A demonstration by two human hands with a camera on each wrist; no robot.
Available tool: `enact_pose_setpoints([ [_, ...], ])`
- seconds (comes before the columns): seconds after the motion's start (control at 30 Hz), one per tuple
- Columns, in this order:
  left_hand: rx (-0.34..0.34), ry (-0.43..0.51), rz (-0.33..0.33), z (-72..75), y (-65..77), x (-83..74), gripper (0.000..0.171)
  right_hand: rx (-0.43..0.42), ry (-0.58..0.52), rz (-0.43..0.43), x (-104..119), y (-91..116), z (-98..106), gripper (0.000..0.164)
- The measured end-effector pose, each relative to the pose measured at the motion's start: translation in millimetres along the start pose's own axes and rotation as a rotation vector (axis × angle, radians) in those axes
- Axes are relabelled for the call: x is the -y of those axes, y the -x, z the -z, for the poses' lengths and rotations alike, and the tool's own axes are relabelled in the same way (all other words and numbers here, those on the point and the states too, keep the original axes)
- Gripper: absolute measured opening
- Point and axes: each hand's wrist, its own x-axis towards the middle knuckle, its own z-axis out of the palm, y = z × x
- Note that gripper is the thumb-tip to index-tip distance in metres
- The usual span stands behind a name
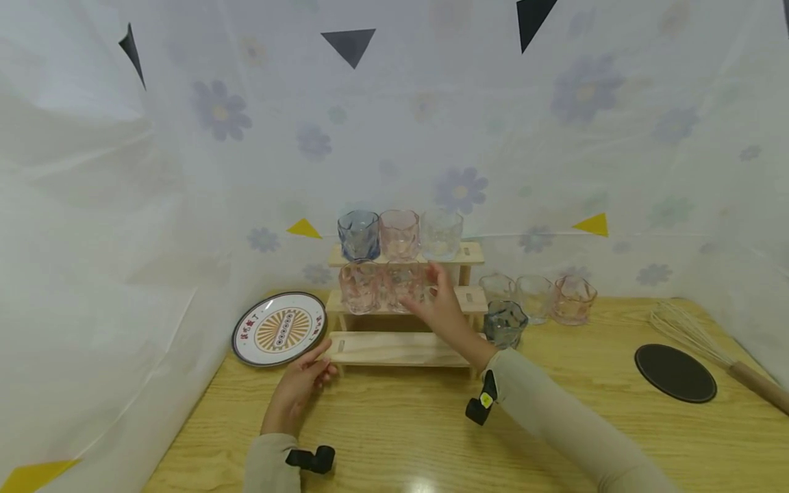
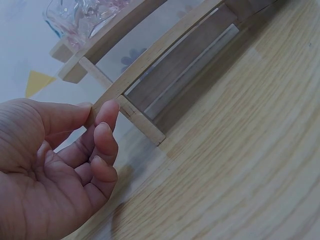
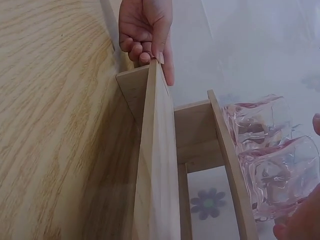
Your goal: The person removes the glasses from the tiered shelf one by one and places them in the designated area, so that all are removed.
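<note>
Wooden lower shelf (image 1: pixel 394 348) pinched at its left end by our left hand (image 1: pixel 298 387), we would best guide the right-hand pink glass (image 1: pixel 399 279) on the middle tier (image 1: pixel 468 299) gently, our right hand's (image 1: pixel 444 309) thumb and fingers round it, clear of the top-row glasses (image 1: pixel 359 236).

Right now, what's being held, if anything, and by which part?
The left grip pinches the bottom shelf by its left end. The right grip is at the right pink glass on the middle shelf; whether it holds can't be told.
</note>
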Motion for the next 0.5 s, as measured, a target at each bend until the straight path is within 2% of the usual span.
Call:
enact_pose_setpoints([
  [0.23,0.000,0.014,0.001,-0.3,0.6,-0.6,0.045,-0.013,-0.015,-0.043,-6.6,-16.4,-13.4,0.094],
  [0.5,0.012,0.012,-0.002,0.4,2.6,-3.3,0.046,0.000,-0.070,-0.087,-11.1,-25.2,-21.2,0.096],
])
